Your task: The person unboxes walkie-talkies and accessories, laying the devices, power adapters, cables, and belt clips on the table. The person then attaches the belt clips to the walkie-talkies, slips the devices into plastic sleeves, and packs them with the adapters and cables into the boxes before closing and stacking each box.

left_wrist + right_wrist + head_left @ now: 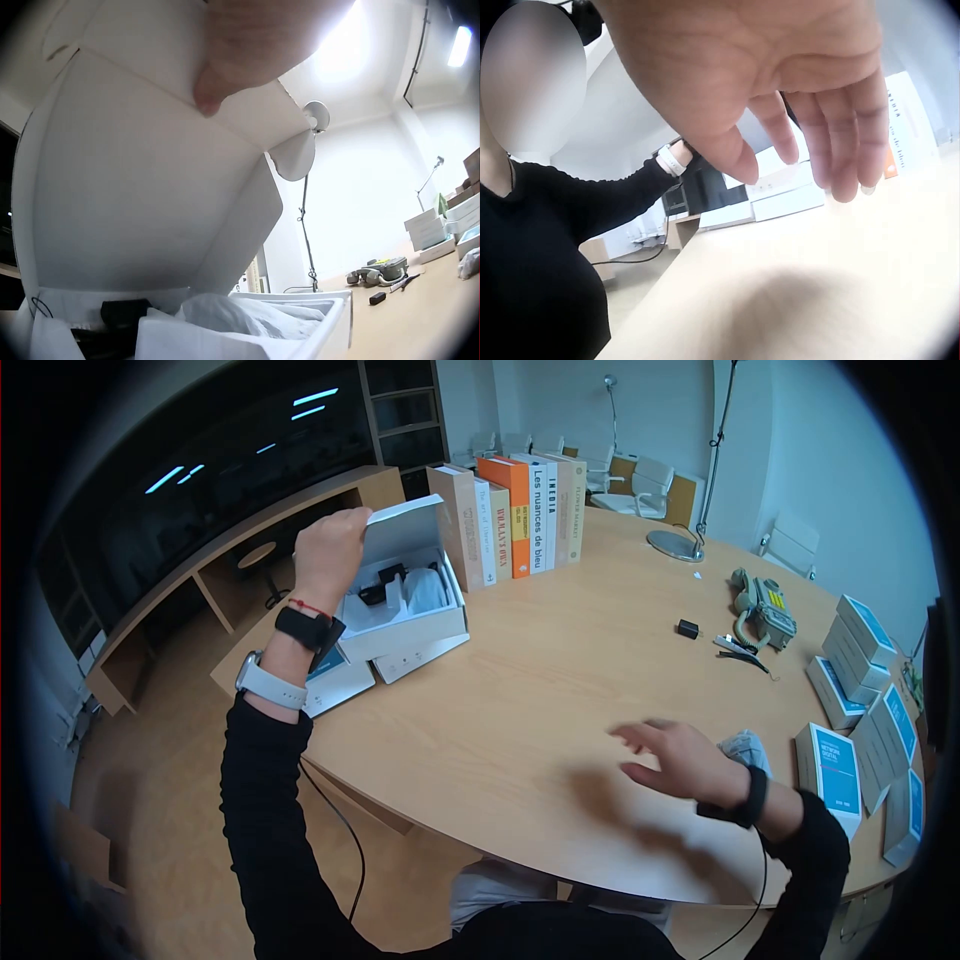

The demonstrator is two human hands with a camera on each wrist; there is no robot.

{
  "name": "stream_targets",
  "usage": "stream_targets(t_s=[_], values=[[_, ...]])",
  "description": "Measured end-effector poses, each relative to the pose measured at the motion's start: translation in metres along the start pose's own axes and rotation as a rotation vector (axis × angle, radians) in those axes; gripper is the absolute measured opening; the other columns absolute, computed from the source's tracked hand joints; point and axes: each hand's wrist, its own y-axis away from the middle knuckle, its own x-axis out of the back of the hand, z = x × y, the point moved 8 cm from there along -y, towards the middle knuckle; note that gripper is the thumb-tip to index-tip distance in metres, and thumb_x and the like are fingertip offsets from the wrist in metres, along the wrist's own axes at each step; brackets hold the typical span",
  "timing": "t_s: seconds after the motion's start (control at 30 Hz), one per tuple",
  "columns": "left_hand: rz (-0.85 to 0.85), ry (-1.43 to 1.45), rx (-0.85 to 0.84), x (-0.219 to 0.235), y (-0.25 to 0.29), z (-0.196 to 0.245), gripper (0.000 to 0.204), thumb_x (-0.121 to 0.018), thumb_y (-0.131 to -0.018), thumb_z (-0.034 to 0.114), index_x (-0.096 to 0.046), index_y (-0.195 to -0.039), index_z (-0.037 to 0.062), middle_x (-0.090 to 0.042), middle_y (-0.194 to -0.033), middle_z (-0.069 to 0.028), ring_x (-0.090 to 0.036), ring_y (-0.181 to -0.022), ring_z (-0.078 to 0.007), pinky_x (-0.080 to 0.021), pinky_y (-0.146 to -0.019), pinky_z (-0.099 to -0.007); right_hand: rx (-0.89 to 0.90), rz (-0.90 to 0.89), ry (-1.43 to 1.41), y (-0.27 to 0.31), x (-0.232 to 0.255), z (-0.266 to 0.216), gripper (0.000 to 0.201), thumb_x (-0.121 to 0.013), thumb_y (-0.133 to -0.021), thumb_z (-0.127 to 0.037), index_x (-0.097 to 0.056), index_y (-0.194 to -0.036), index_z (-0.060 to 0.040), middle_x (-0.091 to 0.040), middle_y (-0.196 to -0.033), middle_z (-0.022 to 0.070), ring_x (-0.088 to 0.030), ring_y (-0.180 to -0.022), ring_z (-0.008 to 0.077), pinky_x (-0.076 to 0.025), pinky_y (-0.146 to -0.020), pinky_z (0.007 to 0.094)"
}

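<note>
In the head view my left hand grips the raised lid of a white box at the table's left side. The left wrist view has my thumb against the lid's inner face, the other fingers hidden behind it. Inside the box lie a black item and something wrapped in translucent white plastic. My right hand hovers over the tabletop at the right front, palm down, holding nothing. Its fingers hang relaxed in the right wrist view.
Two flat white boxes lie under the open one. Behind it stands a row of books. Farther right are a lamp base, a telephone and a black adapter. Several blue-and-white boxes and crumpled plastic sit at the right edge.
</note>
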Motion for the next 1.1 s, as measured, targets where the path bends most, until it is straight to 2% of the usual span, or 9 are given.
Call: stream_targets(t_s=[0.1,0.23,0.27,0.33,0.47,0.57,0.77,0.97,1.1], values=[[-0.022,-0.014,0.013,-0.002,-0.004,0.0,0.015,-0.053,-0.079,0.006,-0.065,-0.088,0.0093,-0.066,-0.081,-0.0094,-0.065,-0.076,-0.0257,-0.053,-0.066,-0.0354,-0.07,-0.04,-0.351,-0.075,-0.028,-0.006,0.056,-0.063,-0.085,-0.031,-0.041,-0.129,-0.0038,-0.061,-0.089,0.0093,-0.062,-0.083,0.0197,-0.051,-0.074,0.0294],[-0.027,-0.008,0.006,0.005,-0.007,0.005,0.012,-0.053,-0.077,0.006,-0.064,-0.083,0.0086,-0.065,-0.077,-0.0101,-0.065,-0.073,-0.0265,-0.052,-0.063,-0.036,-0.314,-0.007,-1.231,-0.171,-0.067,-0.016,0.074,-0.057,-0.088,-0.042,-0.021,-0.137,-0.0011,-0.048,-0.114,0.0163,-0.057,-0.095,0.0255,-0.05,-0.08,0.0337],[-0.036,0.0,-0.006,0.011,-0.008,0.009,0.011,-0.054,-0.076,0.005,-0.062,-0.081,0.0083,-0.064,-0.075,-0.0102,-0.064,-0.072,-0.0266,-0.052,-0.061,-0.0361,-0.309,-0.008,-1.227,-0.194,-0.071,-0.019,0.074,-0.057,-0.088,-0.042,-0.021,-0.137,-0.0011,-0.048,-0.114,0.0163,-0.057,-0.095,0.0255,-0.05,-0.08,0.0337],[-0.041,-0.026,-0.028,0.024,-0.012,0.014,0.013,-0.055,-0.077,0.006,-0.064,-0.086,0.0099,-0.065,-0.079,-0.0094,-0.064,-0.073,-0.0267,-0.052,-0.062,-0.0353,-0.415,-0.039,-1.68,-0.231,-0.091,-0.02,0.069,-0.057,-0.089,-0.037,-0.017,-0.138,-0.0073,-0.041,-0.118,0.0198,-0.055,-0.095,0.0278,-0.05,-0.08,0.037],[0.0,-0.047,-0.098,0.072,-0.026,0.033,0.012,-0.057,-0.078,0.007,-0.064,-0.087,0.011,-0.064,-0.077,-0.0091,-0.063,-0.071,-0.0273,-0.05,-0.059,-0.0352,-0.293,-0.045,-1.713,-0.242,-0.109,-0.02,0.051,-0.057,-0.088,-0.024,-0.025,-0.128,-0.0189,-0.041,-0.112,0.0176,-0.054,-0.095,0.0296,-0.051,-0.078,0.0396],[0.044,-0.026,-0.096,0.098,-0.036,0.042,0.005,-0.057,-0.08,0.01,-0.062,-0.083,0.0097,-0.062,-0.07,-0.0109,-0.062,-0.065,-0.0282,-0.049,-0.055,-0.0357,-0.443,0.139,-1.731,-0.219,-0.108,0.002,0.05,-0.057,-0.087,-0.023,-0.026,-0.126,-0.0198,-0.041,-0.11,0.0162,-0.054,-0.094,0.0297,-0.051,-0.078,0.0389],[0.008,0.119,-0.122,0.086,-0.043,0.063,0.005,-0.055,-0.076,0.008,-0.058,-0.074,0.0054,-0.059,-0.064,-0.0138,-0.061,-0.064,-0.0318,-0.049,-0.057,-0.0398,-0.646,0.176,-1.63,-0.173,-0.116,0.062,0.033,-0.055,-0.087,-0.018,-0.04,-0.111,-0.0023,-0.048,-0.101,0.0172,-0.056,-0.083,0.0258,-0.051,-0.067,0.0345],[-0.167,0.239,-0.109,0.075,-0.055,0.084,0.015,-0.059,-0.076,0.011,-0.066,-0.088,0.0051,-0.064,-0.075,-0.0167,-0.063,-0.074,-0.0324,-0.05,-0.066,-0.0409,-0.544,0.119,-0.786,-0.143,-0.087,0.07,0.019,-0.053,-0.087,-0.016,-0.048,-0.094,0.0012,-0.062,-0.069,0.011,-0.062,-0.056,0.0195,-0.052,-0.054,0.0323],[-0.227,0.248,-0.158,0.082,-0.071,0.1,0.021,-0.062,-0.074,0.012,-0.066,-0.094,0.0039,-0.065,-0.082,-0.0165,-0.062,-0.08,-0.0331,-0.05,-0.071,-0.0411,-0.438,0.068,-0.585,-0.133,-0.077,0.073,0.02,-0.053,-0.086,-0.015,-0.051,-0.094,0.0038,-0.063,-0.063,0.0095,-0.061,-0.048,0.0204,-0.051,-0.049,0.0317]])
